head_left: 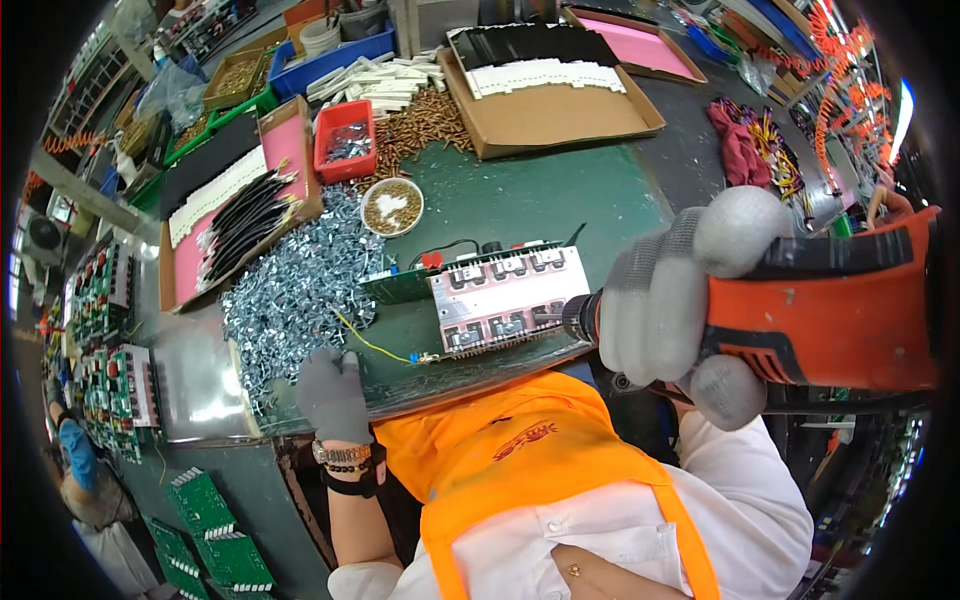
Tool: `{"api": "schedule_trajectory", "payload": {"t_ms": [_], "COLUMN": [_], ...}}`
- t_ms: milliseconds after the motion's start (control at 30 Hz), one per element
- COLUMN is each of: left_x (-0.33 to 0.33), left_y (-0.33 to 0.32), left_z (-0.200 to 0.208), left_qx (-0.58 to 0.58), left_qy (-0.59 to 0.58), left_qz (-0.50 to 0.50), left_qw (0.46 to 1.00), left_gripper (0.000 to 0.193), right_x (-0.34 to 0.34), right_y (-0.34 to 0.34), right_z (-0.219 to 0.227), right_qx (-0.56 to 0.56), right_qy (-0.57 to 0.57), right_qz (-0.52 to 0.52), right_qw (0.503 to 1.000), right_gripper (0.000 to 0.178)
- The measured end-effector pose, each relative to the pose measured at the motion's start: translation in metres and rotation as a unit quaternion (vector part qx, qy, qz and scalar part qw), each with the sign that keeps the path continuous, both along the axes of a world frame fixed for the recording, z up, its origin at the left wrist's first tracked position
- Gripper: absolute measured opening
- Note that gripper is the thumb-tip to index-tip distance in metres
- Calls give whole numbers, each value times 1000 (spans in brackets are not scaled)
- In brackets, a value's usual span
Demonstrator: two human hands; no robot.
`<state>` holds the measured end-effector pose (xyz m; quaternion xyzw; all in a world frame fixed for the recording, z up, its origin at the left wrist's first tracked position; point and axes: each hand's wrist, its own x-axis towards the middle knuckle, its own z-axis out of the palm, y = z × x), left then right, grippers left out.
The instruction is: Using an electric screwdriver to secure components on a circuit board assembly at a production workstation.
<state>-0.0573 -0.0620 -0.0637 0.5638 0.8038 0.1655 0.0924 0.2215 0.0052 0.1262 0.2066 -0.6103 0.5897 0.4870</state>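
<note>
The right hand (pixel 668 305), in a grey knitted glove with smooth, paler fingertips, is wrapped around a power screwdriver (pixel 825 320) with a glossy orange-red plastic shell and black ribbed inserts. The tool's tapered dark nose juts out to the left of that hand, aimed at the near right part of a heat sink (pixel 508 292).

This metal block, finned along its near edge, lies on the worktop (pixel 545 195) directly left of the right hand and ahead and to the right of the left one. Its flat, pale pinkish face carries two rows of squarish black components, and a narrow green circuit board (pixel 398 289) runs along its far side. A thin, curving yellow wire (pixel 372 346) ends in a small blue terminal just beyond the left hand.

The left hand (pixel 333 400), gloved in grey fabric, has its fingers at the near right margin of a heap of silvery metal clips (pixel 290 300), jagged and shiny; whether it pinches one cannot be told at this angle.

Farther ahead of the left hand sit a round white bowl (pixel 392 232) of fine brassy bits and a red plastic bin (pixel 346 171) of small metal parts. Ahead and to its left, limp black cables (pixel 243 228) are bundled in a pink-lined cardboard tray (pixel 184 265).
</note>
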Motion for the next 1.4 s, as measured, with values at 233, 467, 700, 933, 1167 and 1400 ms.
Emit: {"api": "schedule_trajectory", "payload": {"t_ms": [233,467,700,933,1167,1400], "left_x": [-1,19,88,97,100,121], "left_y": [4,-14,-6,-3,-5,0], "left_z": [-5,62,95,94,93,93], "left_qx": [-20,158,-63,-136,-135,-114], "left_qy": [-27,-583,-742,-742,-745,-656], "left_qz": [27,-15,-103,-90,-84,-154], "left_qw": [999,797,660,650,648,730], "left_gripper": [14,8,20,20,19,23], "right_x": [8,38,35,48,49,45], "right_y": [-35,-25,-28,-32,-29,-35], "right_z": [-15,2,17,12,9,0], "right_qx": [-198,-101,-4,5,-13,-68], "right_qy": [-90,36,-9,-27,-47,-38], "right_qz": [-334,-187,-105,-120,-105,-179], "right_qw": [917,977,994,992,993,981], "right_gripper": [51,52,47,50,54,60]}}
